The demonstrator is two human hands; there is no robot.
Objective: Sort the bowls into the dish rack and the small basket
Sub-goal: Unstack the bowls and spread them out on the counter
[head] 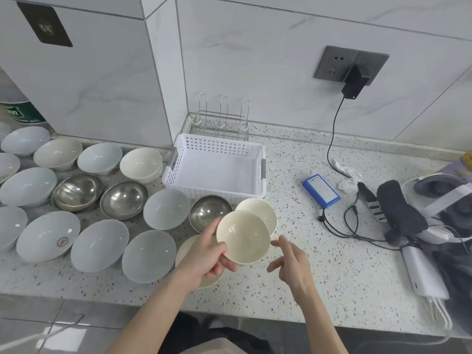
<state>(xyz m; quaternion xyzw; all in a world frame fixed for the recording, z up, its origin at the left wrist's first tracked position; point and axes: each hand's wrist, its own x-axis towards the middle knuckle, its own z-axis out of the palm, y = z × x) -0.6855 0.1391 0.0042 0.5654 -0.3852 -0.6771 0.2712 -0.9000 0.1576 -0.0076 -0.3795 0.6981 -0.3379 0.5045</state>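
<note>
Broadly, the speckled table (319,251) runs along a white marble-look tiled wall (255,60), crowded on the left with pale and steel bowls. Behind them sit the empty white small basket (217,167) and the wire dish rack (222,121), empty too. The left hand (207,254) pinches a cream bowl (242,237) by its rim, above the table; the right hand (291,261) hovers beside it, fingers loose and holding nothing. A rim-only hold could slip, dropping it onto the bowls below.
</note>
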